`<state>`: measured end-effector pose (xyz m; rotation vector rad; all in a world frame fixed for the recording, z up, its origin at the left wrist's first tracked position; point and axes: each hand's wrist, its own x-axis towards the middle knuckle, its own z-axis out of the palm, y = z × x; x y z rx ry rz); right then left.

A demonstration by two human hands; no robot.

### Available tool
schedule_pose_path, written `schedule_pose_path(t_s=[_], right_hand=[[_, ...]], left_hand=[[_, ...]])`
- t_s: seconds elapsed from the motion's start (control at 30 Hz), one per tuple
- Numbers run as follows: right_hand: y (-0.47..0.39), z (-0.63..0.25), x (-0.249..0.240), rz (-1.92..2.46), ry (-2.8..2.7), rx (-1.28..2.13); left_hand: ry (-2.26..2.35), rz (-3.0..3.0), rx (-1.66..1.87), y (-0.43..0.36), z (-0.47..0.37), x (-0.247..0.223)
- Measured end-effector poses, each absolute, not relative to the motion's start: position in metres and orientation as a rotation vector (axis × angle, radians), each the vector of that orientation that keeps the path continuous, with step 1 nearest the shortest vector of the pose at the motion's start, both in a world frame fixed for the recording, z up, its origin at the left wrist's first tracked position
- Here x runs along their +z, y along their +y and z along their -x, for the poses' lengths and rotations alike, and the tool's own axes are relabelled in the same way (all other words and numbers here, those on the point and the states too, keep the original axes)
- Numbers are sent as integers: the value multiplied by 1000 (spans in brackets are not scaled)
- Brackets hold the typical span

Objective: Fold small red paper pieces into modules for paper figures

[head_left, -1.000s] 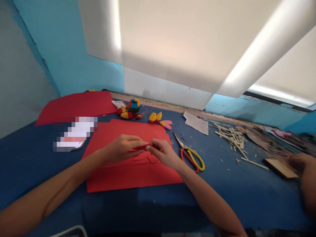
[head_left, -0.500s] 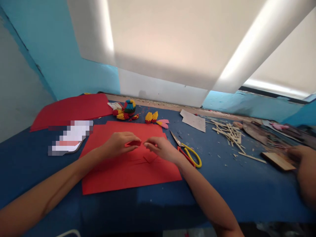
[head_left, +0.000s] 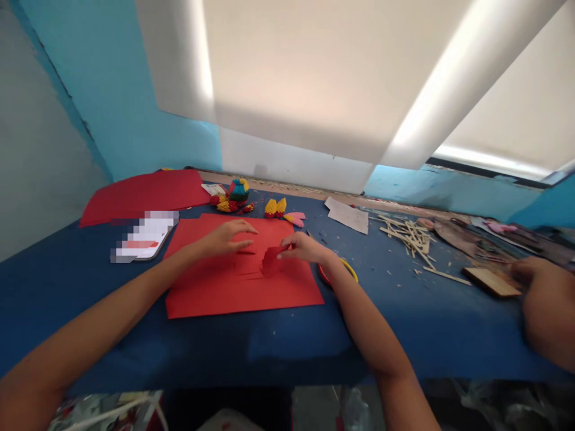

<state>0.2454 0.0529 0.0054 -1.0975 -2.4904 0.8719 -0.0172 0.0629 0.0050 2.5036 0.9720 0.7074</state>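
My right hand (head_left: 304,248) pinches a small red paper piece (head_left: 271,261), held just over large red sheets (head_left: 202,302) on the blue table. To its left, my left hand (head_left: 224,238) hovers with thumb and fingers apart and nothing between them. A small dark-red folded strip (head_left: 246,252) lies below its fingertips. Scissors (head_left: 351,269) with yellow and red handles lie partly hidden behind my right wrist. Beyond the sheets are yellow folded-paper pieces (head_left: 275,208), pink petal-like pieces (head_left: 295,218) and a multicoloured folded-paper figure (head_left: 239,190).
A phone (head_left: 158,244) lies left of the sheets, in front of more red paper (head_left: 144,194). Thin wooden sticks (head_left: 411,235) and a grey paper scrap (head_left: 348,215) lie to the right. Another person's hand (head_left: 545,293) is beside a wooden block (head_left: 492,281) at far right.
My left hand has opened and no longer holds the red paper it had. My right hand now holds a red paper piece. The view has shifted slightly.
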Motion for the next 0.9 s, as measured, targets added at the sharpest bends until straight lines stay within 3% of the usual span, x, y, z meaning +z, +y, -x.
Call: schedule_pose_path(t_s=[0.27, 0.73, 0.9], right_hand=[[59, -244, 1, 1049, -2548, 676], [62, -233, -8, 922, -1935, 1059], [55, -227, -6, 963, -1929, 1105]], left_hand=[[978, -2475, 644, 73, -8, 38], [803, -2558, 1107, 69, -30, -9], [861, -2663, 983, 67, -26, -3]])
